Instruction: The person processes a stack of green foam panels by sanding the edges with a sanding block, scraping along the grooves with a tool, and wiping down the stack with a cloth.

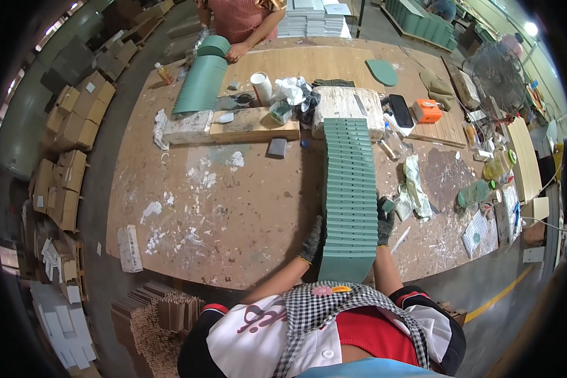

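A long row of overlapping green panels point(348, 189), with small holes along it, runs from the white-stained block down to the near table edge. My left hand point(310, 242), in a dark glove, lies against the row's left side, its fingers partly hidden by the panels. On the opposite side my gloved right hand point(385, 228) is closed around a small grey-green block point(387, 205), close beside the panels. Under the row's far end sits a wrapped, paint-stained block point(334, 107). A grey sanding block point(277, 148) rests on the table, left of the row.
Across the stained table point(189, 201), another person point(246, 22) handles a second row of green panels point(200, 85). A wooden beam point(255, 123) lies between. To my right are a phone point(400, 111), an orange box point(427, 111), a rag point(414, 189) and bottles point(474, 193).
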`<state>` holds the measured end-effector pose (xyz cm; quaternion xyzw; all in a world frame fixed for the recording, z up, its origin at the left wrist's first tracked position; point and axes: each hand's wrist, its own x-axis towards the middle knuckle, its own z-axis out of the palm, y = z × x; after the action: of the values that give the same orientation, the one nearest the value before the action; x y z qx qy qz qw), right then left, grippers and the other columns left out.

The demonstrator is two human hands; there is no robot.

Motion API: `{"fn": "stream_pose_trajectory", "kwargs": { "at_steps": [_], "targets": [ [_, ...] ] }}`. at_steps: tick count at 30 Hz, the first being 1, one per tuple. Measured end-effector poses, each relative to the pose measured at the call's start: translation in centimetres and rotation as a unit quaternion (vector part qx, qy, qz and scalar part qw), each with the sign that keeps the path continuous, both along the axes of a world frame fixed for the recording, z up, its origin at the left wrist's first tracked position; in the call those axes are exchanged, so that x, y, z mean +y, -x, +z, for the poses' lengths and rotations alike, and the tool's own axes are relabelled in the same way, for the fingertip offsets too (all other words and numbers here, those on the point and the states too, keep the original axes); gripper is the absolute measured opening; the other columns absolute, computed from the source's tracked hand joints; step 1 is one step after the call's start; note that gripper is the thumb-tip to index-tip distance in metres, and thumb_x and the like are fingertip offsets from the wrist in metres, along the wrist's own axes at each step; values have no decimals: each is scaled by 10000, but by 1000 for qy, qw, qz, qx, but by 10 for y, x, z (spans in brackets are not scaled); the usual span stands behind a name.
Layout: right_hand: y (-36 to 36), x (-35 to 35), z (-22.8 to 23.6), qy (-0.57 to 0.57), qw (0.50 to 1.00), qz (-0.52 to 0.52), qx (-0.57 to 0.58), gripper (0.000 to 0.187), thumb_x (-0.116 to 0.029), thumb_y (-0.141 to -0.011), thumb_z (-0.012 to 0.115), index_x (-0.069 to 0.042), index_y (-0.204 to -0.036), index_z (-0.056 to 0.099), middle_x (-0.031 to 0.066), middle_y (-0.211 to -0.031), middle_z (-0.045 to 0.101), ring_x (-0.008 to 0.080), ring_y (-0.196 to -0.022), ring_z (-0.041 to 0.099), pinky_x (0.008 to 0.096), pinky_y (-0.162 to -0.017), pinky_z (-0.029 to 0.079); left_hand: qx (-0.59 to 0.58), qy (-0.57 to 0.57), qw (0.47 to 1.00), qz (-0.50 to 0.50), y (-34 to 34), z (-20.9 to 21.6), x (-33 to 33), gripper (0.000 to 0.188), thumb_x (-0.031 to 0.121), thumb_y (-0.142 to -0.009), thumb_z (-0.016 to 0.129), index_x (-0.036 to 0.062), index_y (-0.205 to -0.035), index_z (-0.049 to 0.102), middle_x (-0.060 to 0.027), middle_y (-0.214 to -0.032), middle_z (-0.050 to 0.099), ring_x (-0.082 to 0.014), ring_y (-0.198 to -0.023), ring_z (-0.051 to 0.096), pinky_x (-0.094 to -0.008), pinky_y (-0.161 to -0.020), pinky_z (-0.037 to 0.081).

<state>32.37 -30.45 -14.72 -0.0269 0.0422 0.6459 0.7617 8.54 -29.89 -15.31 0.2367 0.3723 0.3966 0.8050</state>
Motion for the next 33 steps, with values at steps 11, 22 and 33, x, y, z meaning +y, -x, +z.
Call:
{"fn": "stream_pose_trajectory", "kwargs": {
  "at_steps": [11,22,33],
  "targets": [
    [-2,-19,8,1,998,8,-62,457,-443,-1013,541,-106,-1289,678,93,-1522,526,281,-1394,466,468,-1191,322,138,-172,971,-95,13,-34,-12,560,347,-1132,314,-11,-1559,271,-110,-1567,350,-179,-1404,362,-322,-1197,287],
    [13,-45,37,-3,1000,23,-19,442,-418,-1008,545,-100,-1280,687,108,-1525,521,286,-1369,498,439,-1172,374,-58,40,997,24,-8,-61,-48,615,455,-1121,317,41,-1577,316,-63,-1547,435,-178,-1316,483,-311,-1133,397],
    [-23,-14,46,20,997,-74,-20,435,-361,-954,622,-48,-1252,669,166,-1462,567,384,-1395,469,538,-1219,300,67,-63,995,37,-14,86,9,677,532,-1098,313,43,-1565,350,-57,-1559,422,-197,-1376,430,-346,-1172,343]
  ]
}}
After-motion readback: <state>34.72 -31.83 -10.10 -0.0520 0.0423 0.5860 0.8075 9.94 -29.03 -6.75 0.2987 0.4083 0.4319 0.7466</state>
